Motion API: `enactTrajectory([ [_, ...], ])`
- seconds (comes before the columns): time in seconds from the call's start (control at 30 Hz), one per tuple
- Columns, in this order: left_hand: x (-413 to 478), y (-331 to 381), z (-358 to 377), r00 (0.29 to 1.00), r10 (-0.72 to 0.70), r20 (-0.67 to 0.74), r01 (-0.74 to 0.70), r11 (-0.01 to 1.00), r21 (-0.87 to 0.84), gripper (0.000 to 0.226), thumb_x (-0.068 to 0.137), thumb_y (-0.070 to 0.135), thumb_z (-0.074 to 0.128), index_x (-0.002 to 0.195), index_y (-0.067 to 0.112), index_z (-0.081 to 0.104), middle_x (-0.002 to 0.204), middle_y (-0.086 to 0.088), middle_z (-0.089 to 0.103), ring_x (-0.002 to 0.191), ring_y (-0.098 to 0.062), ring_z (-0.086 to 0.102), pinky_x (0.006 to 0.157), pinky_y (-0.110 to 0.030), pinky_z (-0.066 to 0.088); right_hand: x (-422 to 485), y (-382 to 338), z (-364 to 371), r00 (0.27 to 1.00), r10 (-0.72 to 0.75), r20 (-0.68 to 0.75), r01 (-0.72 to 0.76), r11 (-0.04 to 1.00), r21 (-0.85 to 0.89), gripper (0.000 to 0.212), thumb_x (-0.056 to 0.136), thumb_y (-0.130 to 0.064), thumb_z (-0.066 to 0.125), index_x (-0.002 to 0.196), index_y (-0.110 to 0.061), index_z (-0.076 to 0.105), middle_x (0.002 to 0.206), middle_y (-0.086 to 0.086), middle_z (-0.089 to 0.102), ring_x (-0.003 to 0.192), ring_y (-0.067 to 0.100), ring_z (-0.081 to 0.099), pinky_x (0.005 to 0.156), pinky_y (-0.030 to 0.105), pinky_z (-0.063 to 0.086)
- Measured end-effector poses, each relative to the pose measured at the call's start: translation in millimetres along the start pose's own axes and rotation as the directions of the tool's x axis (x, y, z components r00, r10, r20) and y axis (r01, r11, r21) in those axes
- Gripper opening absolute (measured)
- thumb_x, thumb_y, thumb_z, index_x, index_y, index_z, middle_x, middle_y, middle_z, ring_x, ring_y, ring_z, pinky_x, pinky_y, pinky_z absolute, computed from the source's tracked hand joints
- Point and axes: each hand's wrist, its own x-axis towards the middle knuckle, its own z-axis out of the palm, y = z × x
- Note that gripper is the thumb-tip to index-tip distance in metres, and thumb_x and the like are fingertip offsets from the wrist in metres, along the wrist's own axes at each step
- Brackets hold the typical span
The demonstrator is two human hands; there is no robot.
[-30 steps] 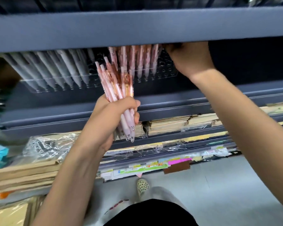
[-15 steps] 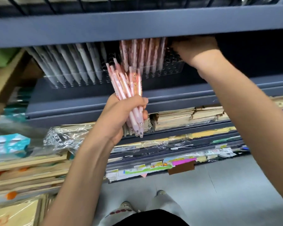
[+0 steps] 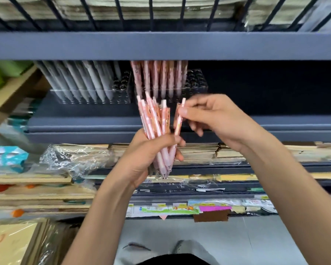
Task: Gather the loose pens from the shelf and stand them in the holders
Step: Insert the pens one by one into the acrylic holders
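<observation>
Closest in, the left grip [image 3: 145, 155] is curled tight round a bundle of pink pens [image 3: 155, 131]. Their tips point down, their caps fan upward, and the thumb is pressed across the barrels. Just to its right, the right grip [image 3: 214, 119] pinches a single pink pen [image 3: 179, 121] between thumb and forefinger near its upper end, the other fingers loosely curled beneath. That pen's lower end runs down beside the bundle at the left fingers, and I cannot tell whether it is free of them yet.

This is the change. A second ago the right grip was up under the shelf edge, at the right end of the pink row and well clear of the bundle. Now it has come down and back to the bundle for one pen. The left grip has kept its hold throughout. I read this as one placing finished and the next beginning. Many pens remain in the bundle, so the task is far from done.

Beyond and above both grips, on the shelf [image 3: 84, 115], a clear holder [image 3: 197, 85] carries standing pink pens [image 3: 161, 79] in its left and middle holes. Empty holes show at its right end, straight above the right grip. Farther left of both grips, a second holder [image 3: 122, 87] stands packed with grey pens [image 3: 80, 81].
</observation>
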Motion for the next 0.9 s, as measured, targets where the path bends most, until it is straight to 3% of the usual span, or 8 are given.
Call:
enactTrajectory([
  [0.17, -0.5, -10.8, 7.3, 0.995, 0.042, -0.086, -0.05, 0.995, -0.091, 0.019, 0.074, 0.009, 0.059, 0.091, 0.013, 0.052, 0.083, -0.011, 0.073, 0.05, -0.022, 0.059, 0.051, -0.03, 0.051, 3.2, -1.5, -32.0, 0.92, -0.094, -0.38, 0.271, 0.853, 0.446, 0.013, 0.094, -0.005, 0.056, 0.082, -0.008, 0.06, 0.073, 0.009, 0.069, 0.06, 0.021, 0.063, 0.06, 0.03, 0.054],
  [0.3, 0.2, -10.6, 7.8, 0.991, 0.045, -0.13, -0.058, 0.994, -0.097, 0.019, 0.071, 0.005, 0.059, 0.087, 0.014, 0.057, 0.073, -0.007, 0.067, 0.046, -0.019, 0.052, 0.048, -0.028, 0.048, 21.0, -14.5, -53.5, 0.759, -0.228, -0.61, 0.47, 0.84, 0.271, 0.018, 0.092, 0.011, 0.051, 0.084, -0.003, 0.059, 0.068, 0.005, 0.068, 0.064, 0.022, 0.067, 0.067, 0.035, 0.057],
  [0.4, -0.1, -7.0, 8.9, 0.991, 0.046, -0.129, -0.052, 0.998, -0.045, 0.017, 0.067, 0.01, 0.063, 0.067, 0.025, 0.071, 0.069, -0.003, 0.065, 0.046, -0.017, 0.053, 0.049, -0.026, 0.047, 35.6, -21.9, -57.0, 0.748, -0.179, -0.639, 0.483, 0.807, 0.34, 0.027, 0.09, 0.022, 0.042, 0.082, -0.003, 0.053, 0.066, 0.009, 0.063, 0.061, 0.022, 0.064, 0.06, 0.036, 0.057],
  [0.47, -1.6, -4.0, 8.5, 0.99, 0.046, -0.133, -0.045, 0.999, 0.006, 0.016, 0.064, 0.015, 0.065, 0.062, 0.029, 0.073, 0.068, -0.001, 0.065, 0.047, -0.016, 0.053, 0.052, -0.026, 0.045, 43.4, -18.3, -56.5, 0.714, -0.22, -0.664, 0.419, 0.895, 0.154, 0.028, 0.088, 0.019, 0.042, 0.078, -0.004, 0.053, 0.063, 0.008, 0.063, 0.061, 0.023, 0.063, 0.062, 0.035, 0.055],
  [0.53, -2.5, -3.5, 7.6, 0.99, 0.043, -0.135, -0.037, 0.998, 0.047, 0.013, 0.06, 0.021, 0.067, 0.063, 0.031, 0.074, 0.067, -0.003, 0.064, 0.048, -0.016, 0.054, 0.058, -0.03, 0.041, 53.5, -8.6, -49.8, 0.714, -0.279, -0.642, 0.277, 0.955, -0.106, 0.024, 0.084, 0.007, 0.049, 0.075, -0.013, 0.058, 0.074, 0.013, 0.065, 0.069, 0.023, 0.066, 0.077, 0.041, 0.057],
  [0.7, -1.1, -6.1, 9.3, 0.993, 0.045, -0.111, -0.038, 0.997, 0.064, 0.017, 0.062, 0.02, 0.066, 0.065, 0.035, 0.074, 0.071, 0.001, 0.067, 0.05, -0.015, 0.056, 0.054, -0.027, 0.047, 70.0, -7.3, -39.0, 0.787, -0.312, -0.532, 0.11, 0.92, -0.377, 0.025, 0.081, -0.02, 0.05, 0.095, -0.008, 0.067, 0.098, 0.017, 0.069, 0.097, 0.03, 0.066, 0.095, 0.047, 0.049],
  [0.8, 1.6, -5.9, 10.5, 0.993, 0.037, -0.116, -0.029, 0.997, 0.07, 0.027, 0.07, 0.013, 0.06, 0.064, 0.035, 0.074, 0.07, 0.0, 0.067, 0.05, -0.015, 0.055, 0.054, -0.027, 0.047, 74.0, -12.6, -39.2, 0.857, -0.314, -0.408, 0.071, 0.857, -0.51, 0.026, 0.091, -0.031, 0.054, 0.102, -0.012, 0.068, 0.105, 0.006, 0.071, 0.105, 0.023, 0.063, 0.101, 0.033, 0.043],
  [0.9, 3.4, -4.9, 11.7, 0.993, 0.03, -0.113, -0.023, 0.998, 0.062, 0.025, 0.071, 0.013, 0.059, 0.063, 0.032, 0.074, 0.068, -0.003, 0.065, 0.049, -0.016, 0.055, 0.056, -0.028, 0.046, 78.0, -18.8, -36.2, 0.886, -0.317, -0.338, 0.05, 0.79, -0.611, 0.022, 0.098, -0.034, 0.05, 0.087, -0.022, 0.065, 0.106, 0.0, 0.07, 0.105, 0.016, 0.061, 0.082, 0.015, 0.031],
])
